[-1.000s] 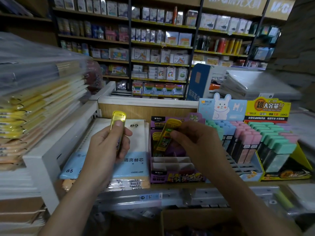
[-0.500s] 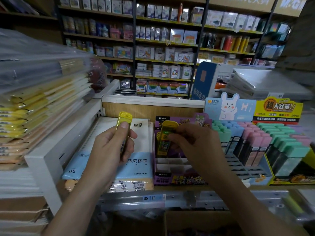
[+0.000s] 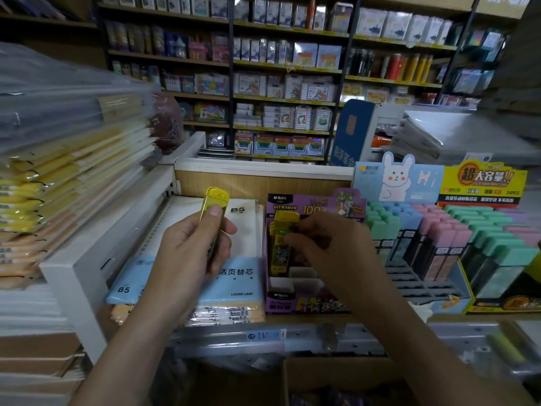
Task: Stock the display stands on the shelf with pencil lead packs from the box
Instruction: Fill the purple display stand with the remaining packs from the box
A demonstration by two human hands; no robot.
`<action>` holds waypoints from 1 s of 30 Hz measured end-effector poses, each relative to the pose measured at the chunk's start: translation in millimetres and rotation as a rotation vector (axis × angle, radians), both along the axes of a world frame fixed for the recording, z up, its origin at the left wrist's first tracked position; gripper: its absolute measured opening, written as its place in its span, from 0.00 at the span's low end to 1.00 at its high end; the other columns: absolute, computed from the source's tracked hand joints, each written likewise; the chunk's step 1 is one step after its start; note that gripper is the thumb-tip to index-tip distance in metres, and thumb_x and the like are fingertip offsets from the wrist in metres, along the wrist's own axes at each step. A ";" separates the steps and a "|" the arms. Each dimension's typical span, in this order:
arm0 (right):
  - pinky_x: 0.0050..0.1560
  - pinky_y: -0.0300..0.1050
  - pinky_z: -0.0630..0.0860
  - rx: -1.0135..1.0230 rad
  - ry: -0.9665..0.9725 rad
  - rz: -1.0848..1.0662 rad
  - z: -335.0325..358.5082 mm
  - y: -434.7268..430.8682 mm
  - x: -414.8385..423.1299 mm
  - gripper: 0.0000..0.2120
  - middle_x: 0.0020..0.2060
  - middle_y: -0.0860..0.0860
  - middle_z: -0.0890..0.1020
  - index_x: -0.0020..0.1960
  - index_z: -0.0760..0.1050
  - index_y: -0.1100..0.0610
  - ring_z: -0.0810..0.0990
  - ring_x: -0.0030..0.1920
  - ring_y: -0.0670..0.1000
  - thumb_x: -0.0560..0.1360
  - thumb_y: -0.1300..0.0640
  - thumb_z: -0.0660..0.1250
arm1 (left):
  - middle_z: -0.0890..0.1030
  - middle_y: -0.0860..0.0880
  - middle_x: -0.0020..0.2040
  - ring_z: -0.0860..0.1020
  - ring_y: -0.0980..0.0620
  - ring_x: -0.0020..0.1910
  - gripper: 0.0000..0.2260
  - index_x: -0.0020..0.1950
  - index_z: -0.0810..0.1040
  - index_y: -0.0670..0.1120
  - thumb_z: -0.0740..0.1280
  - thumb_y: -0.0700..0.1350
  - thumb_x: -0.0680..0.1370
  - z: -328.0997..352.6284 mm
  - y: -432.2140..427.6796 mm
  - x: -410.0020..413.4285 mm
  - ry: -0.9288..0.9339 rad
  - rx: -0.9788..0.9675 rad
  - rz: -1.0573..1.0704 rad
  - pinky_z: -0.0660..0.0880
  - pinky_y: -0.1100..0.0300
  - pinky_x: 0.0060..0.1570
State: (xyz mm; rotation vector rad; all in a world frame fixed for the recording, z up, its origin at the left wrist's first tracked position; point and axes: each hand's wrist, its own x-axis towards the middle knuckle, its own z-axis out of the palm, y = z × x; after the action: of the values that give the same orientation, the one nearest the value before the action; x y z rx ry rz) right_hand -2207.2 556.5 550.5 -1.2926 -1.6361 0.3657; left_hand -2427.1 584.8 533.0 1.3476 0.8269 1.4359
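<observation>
Right hand (image 3: 330, 244) pinches yellow translucent lead pack (image 3: 281, 244): tilted before, now upright in rear-left slot of purple cardboard stand (image 3: 292, 300). Left hand (image 3: 190, 253) still grips second flat plastic pack (image 3: 215, 200).

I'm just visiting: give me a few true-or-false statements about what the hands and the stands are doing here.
1. The left hand holds a yellow pack. True.
2. The right hand is empty. False: it pinches a second pack at the purple stand.
3. The purple stand is full. False: its front slots are empty.
4. A rabbit card stands to the right of the purple stand. True.
</observation>
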 end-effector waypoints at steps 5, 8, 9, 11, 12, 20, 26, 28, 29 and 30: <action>0.37 0.37 0.81 0.004 -0.143 -0.089 -10.6 -2.3 -2.6 0.07 0.34 0.41 0.83 0.44 0.81 0.48 0.82 0.36 0.38 0.71 0.49 0.78 | 0.71 0.47 0.28 0.64 0.53 0.24 0.19 0.45 0.81 0.44 0.62 0.57 0.83 0.5 0.1 0.8 -0.003 0.009 0.005 0.61 0.64 0.22; 0.36 0.36 0.80 0.014 -0.157 -0.110 -14.3 -3.9 -2.8 0.08 0.33 0.41 0.82 0.43 0.80 0.48 0.82 0.35 0.38 0.71 0.48 0.78 | 0.71 0.46 0.28 0.64 0.52 0.24 0.19 0.45 0.81 0.44 0.63 0.58 0.83 0.1 0.2 0.6 -0.008 0.022 0.005 0.60 0.64 0.22; 0.36 0.35 0.80 0.016 -0.157 -0.111 -14.7 -4.4 -2.8 0.07 0.33 0.40 0.82 0.43 0.80 0.48 0.82 0.35 0.38 0.71 0.48 0.78 | 0.71 0.46 0.28 0.64 0.52 0.24 0.19 0.45 0.81 0.44 0.63 0.58 0.83 -0.2 0.2 0.3 -0.010 0.024 0.002 0.61 0.64 0.22; 0.37 0.32 0.79 0.010 -0.140 -0.094 -14.9 -6.6 -2.9 0.07 0.35 0.38 0.82 0.44 0.80 0.47 0.82 0.37 0.37 0.71 0.49 0.78 | 0.72 0.47 0.28 0.64 0.52 0.24 0.20 0.46 0.81 0.43 0.63 0.59 0.81 -0.5 0.2 -0.3 -0.026 0.017 -0.010 0.61 0.64 0.22; 0.38 0.30 0.78 0.010 -0.130 -0.081 -14.8 -8.0 -2.5 0.06 0.36 0.37 0.83 0.44 0.81 0.47 0.82 0.37 0.37 0.71 0.50 0.78 | 0.72 0.47 0.28 0.64 0.53 0.23 0.20 0.46 0.81 0.43 0.63 0.60 0.81 -0.9 0.1 -0.6 -0.037 0.012 -0.019 0.61 0.64 0.22; 0.39 0.38 0.77 0.175 -0.285 -0.073 -18.0 -29.2 18.1 0.03 0.40 0.42 0.81 0.47 0.83 0.52 0.79 0.39 0.43 0.77 0.57 0.71 | 0.81 0.39 0.34 0.76 0.48 0.25 0.12 0.46 0.81 0.50 0.64 0.55 0.81 1.6 -3.6 -0.1 -0.113 0.012 -0.033 0.71 0.60 0.23; 0.44 0.47 0.77 0.288 -0.420 -0.083 -36.1 -44.9 30.9 0.05 0.45 0.48 0.81 0.50 0.83 0.58 0.78 0.44 0.49 0.79 0.59 0.68 | 0.85 0.46 0.42 0.83 0.49 0.41 0.11 0.47 0.85 0.51 0.66 0.53 0.80 3.9 -5.8 1.4 -0.079 0.080 0.032 0.79 0.58 0.42; 0.46 0.48 0.77 0.308 -0.472 -0.082 -39.9 -48.1 30.7 0.10 0.46 0.49 0.82 0.51 0.83 0.59 0.78 0.45 0.51 0.81 0.56 0.64 | 0.87 0.51 0.46 0.83 0.56 0.44 0.11 0.50 0.86 0.54 0.67 0.58 0.78 5.0 -7.9 3.1 -0.010 0.105 0.084 0.78 0.61 0.45; 0.46 0.49 0.77 0.315 -0.490 -0.083 -41.4 -49.0 29.8 0.12 0.46 0.50 0.82 0.51 0.83 0.59 0.78 0.45 0.51 0.81 0.55 0.63 | 0.87 0.53 0.47 0.83 0.59 0.44 0.12 0.51 0.87 0.56 0.67 0.60 0.76 6.1 -9.1 4.6 0.020 0.115 0.093 0.78 0.64 0.43; 0.46 0.50 0.77 0.319 -0.503 -0.087 -42.8 -49.4 28.7 0.13 0.46 0.51 0.82 0.51 0.83 0.60 0.78 0.45 0.52 0.81 0.55 0.61 | 0.87 0.54 0.48 0.83 0.60 0.44 0.13 0.52 0.87 0.56 0.67 0.61 0.76 7.3 -10.6 6.8 0.042 0.123 0.088 0.78 0.66 0.40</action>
State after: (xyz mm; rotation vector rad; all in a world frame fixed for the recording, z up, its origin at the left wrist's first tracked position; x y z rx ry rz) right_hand -2178.5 507.1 507.7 -1.2635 -1.9444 -0.2913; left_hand -2420.3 574.2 540.3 1.4533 0.8461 1.5524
